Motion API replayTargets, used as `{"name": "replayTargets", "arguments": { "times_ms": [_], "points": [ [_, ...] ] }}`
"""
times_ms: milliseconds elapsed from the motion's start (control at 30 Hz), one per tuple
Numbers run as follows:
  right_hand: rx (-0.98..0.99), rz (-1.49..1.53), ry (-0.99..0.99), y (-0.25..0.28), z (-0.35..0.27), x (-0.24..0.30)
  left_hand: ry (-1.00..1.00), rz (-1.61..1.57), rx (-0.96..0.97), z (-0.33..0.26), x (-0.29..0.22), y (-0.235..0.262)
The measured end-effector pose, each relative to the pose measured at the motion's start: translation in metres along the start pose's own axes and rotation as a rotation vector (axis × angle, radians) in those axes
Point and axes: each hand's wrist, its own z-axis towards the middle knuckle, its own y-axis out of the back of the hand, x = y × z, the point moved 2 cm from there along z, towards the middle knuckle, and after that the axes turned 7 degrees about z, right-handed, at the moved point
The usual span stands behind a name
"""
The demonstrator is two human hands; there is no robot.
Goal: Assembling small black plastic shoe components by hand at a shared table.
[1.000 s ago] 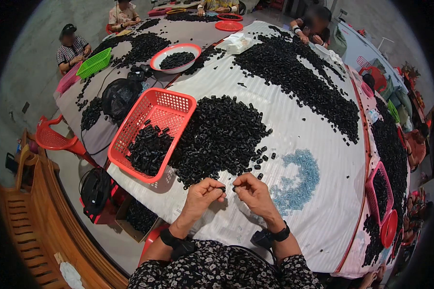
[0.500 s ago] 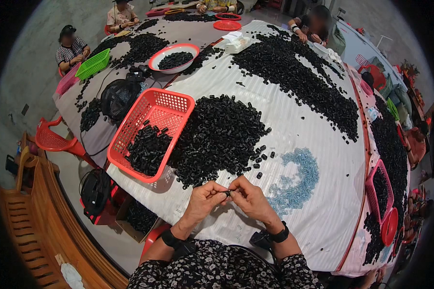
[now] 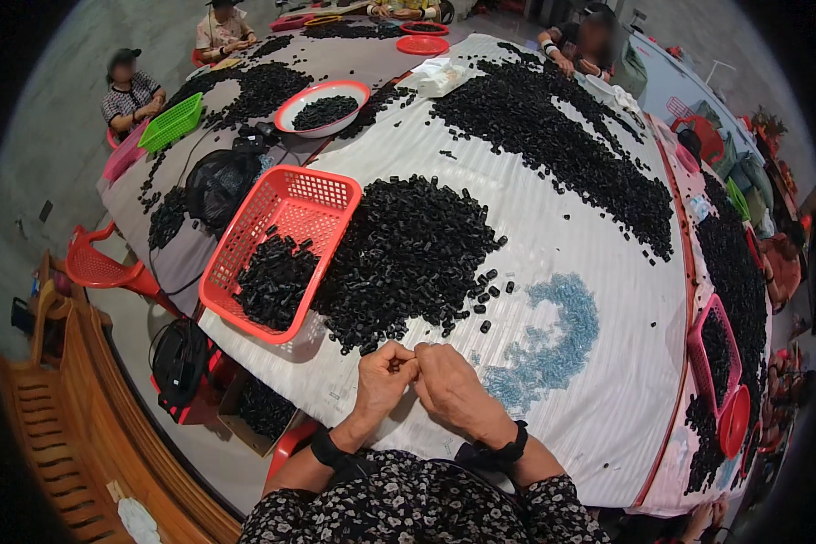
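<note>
My left hand point(image 3: 385, 381) and my right hand point(image 3: 451, 385) meet at the near side of the table, fingertips pinched together. Whatever they pinch is now covered by the fingers; half a second ago a small black cylindrical piece showed there. Just beyond my hands spreads a large pile of black cylindrical pieces point(image 3: 408, 254). To its left a red plastic basket point(image 3: 213, 290) holds more of the same pieces. Right of my right hand lies a curved heap of small clear bluish pieces point(image 3: 567, 335), scattered on the white table cover point(image 3: 626, 381).
Another black pile point(image 3: 553, 136) stretches across the far right. A red-rimmed white basin point(image 3: 284, 118), a green basket point(image 3: 172, 125) and a black mesh bag point(image 3: 219, 189) stand at the left. Pink basket point(image 3: 698, 349) and red bowl point(image 3: 736, 422) sit far right. Several people work around the table.
My right hand has turned over and closed in against my left fingertips. The black piece between them has gone out of sight behind the fingers.
</note>
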Motion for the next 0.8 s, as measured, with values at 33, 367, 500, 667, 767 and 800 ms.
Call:
{"name": "replayTargets", "arguments": {
  "times_ms": [33,367,500,667,767,800],
  "points": [
    [0.001,-0.001,0.0,-0.001,0.0,0.001,0.0,-0.001,0.0,0.0,0.0,0.0],
    [-0.052,-0.148,-0.055,-0.025,-0.009,-0.003,0.047,0.055,-0.085,-0.007,0.018,-0.007],
    [-0.063,-0.037,-0.042,-0.024,-0.009,-0.007,0.059,0.106,-0.068,-0.005,0.021,-0.007],
    [-0.098,0.013,0.017,-0.018,-0.007,-0.006,0.022,0.048,-0.089,-0.004,0.018,-0.009],
    [-0.04,0.05,-0.07,-0.019,-0.006,-0.012,0.064,-0.003,-0.057,0.0,0.014,-0.004],
    [0.013,0.083,-0.148,-0.018,-0.005,-0.014,0.118,-0.046,-0.04,0.001,0.01,-0.001]
  ]
}}
